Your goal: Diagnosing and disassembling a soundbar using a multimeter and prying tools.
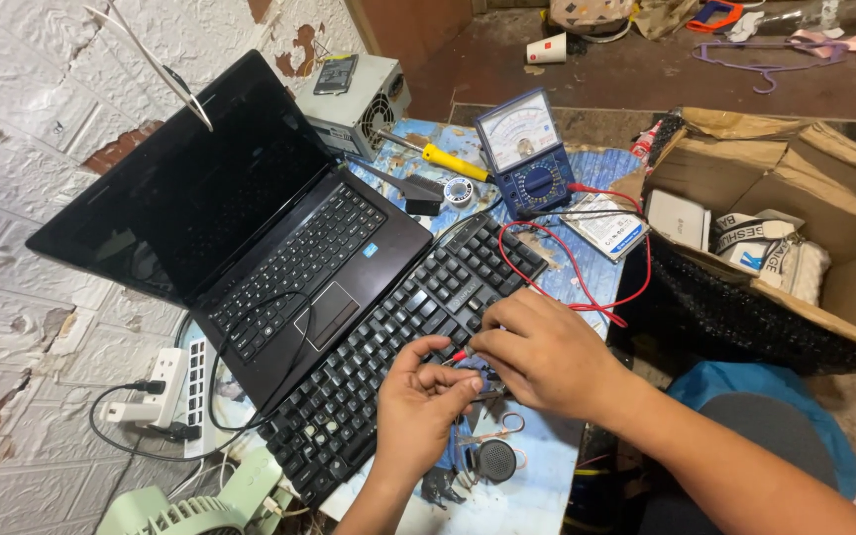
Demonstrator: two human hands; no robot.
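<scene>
— What have my hands got, lower centre of the frame?

— My right hand [544, 349] is pinched shut on a red-tipped multimeter probe [460, 354], and my left hand [426, 394] has its fingers closed around something small at that tip. I can't tell what; it's hidden between the fingertips. Both sit just off the near edge of the black keyboard [410, 337].

— How will the probe handle?

— Light and stiff, I'd judge, with a sharp tip; best held along the insulated barrel. Its red lead [575, 260] is limp and loops back to the blue analogue multimeter [528, 151] at upper centre, so it could drag.

— Around it?

— An open laptop [250, 218] at left, scissors [494, 432] on the worktop [537, 476] below my hands.
</scene>
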